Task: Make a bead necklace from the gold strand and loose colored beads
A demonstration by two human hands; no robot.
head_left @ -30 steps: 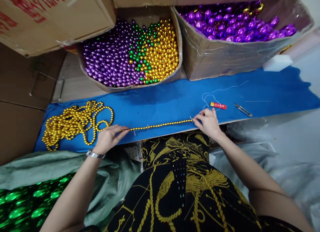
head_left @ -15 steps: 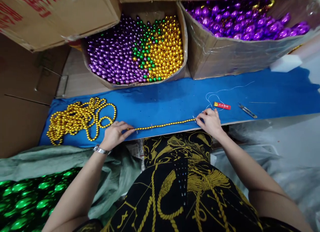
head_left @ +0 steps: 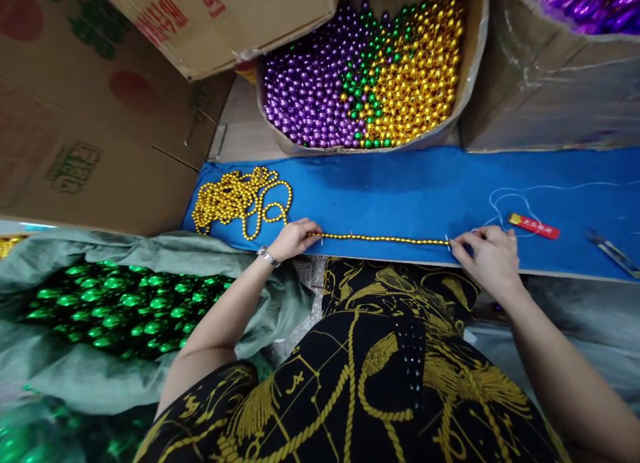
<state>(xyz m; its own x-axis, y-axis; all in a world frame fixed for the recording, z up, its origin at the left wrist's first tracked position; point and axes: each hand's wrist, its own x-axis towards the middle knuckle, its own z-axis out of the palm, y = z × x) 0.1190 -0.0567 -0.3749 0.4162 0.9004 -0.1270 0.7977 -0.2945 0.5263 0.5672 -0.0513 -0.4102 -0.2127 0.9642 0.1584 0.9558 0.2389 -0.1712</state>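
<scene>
A strand of small gold beads (head_left: pixel 385 238) lies stretched straight along the near edge of a blue cloth-covered board (head_left: pixel 400 190). My left hand (head_left: pixel 295 238), with a wristwatch, pinches its left end. My right hand (head_left: pixel 490 256) pinches its right end, where a thin white thread (head_left: pixel 505 200) trails off in loops. Left of my left hand the same gold strand gathers in a loose pile (head_left: pixel 235 196) on the blue cloth.
A cardboard box (head_left: pixel 470 63) of loose purple, green and gold beads stands behind the board, with another box (head_left: pixel 550 83) at the right. A red lighter (head_left: pixel 534 226) and small snips (head_left: pixel 613 251) lie right. A grey-green sack (head_left: pixel 125 376) of green beads sits lower left.
The view has swung left, so everything sits further right in the frame. Both hands keep hold of the strand's ends; my left hand is now closed tighter on it.
</scene>
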